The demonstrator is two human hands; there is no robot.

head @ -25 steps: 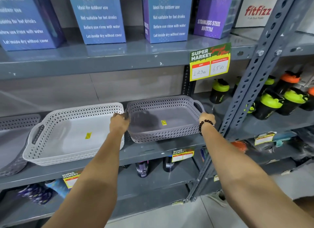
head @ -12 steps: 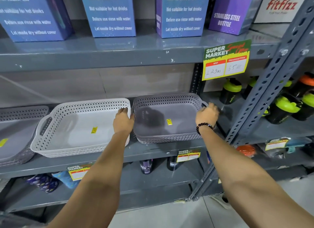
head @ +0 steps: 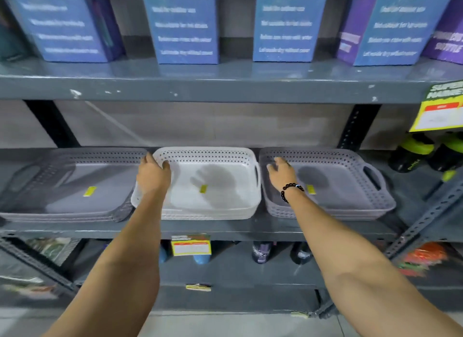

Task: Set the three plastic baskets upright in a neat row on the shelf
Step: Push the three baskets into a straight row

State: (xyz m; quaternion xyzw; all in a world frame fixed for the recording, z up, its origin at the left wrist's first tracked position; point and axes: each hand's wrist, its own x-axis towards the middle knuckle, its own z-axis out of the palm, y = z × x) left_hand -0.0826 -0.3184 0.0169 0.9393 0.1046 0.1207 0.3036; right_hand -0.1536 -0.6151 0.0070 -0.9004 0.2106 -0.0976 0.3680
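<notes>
Three shallow perforated plastic baskets stand upright side by side on the grey metal shelf (head: 250, 230), each with a yellow sticker inside. The left grey basket (head: 75, 183) is partly blurred. The white basket (head: 213, 206) sits in the middle and the right grey basket (head: 350, 193) beside it, with a narrow gap between them. My left hand (head: 153, 177) grips the white basket's left rim, fingers curled over the edge. My right hand (head: 281, 173), with a beaded bracelet on its wrist, lies with spread fingers on the left rim of the right grey basket.
Blue and purple bottle boxes (head: 185, 23) stand on the shelf above. Black bottles with green lids (head: 411, 153) are to the right, behind a slanted perforated post (head: 426, 218). A yellow price tag (head: 441, 108) hangs at upper right. More bottles stand on the lower shelf.
My view swung left, so all three baskets show. My left hand went from the gap between white and grey baskets to the white basket's left rim; my right hand left the grey basket's right handle.
</notes>
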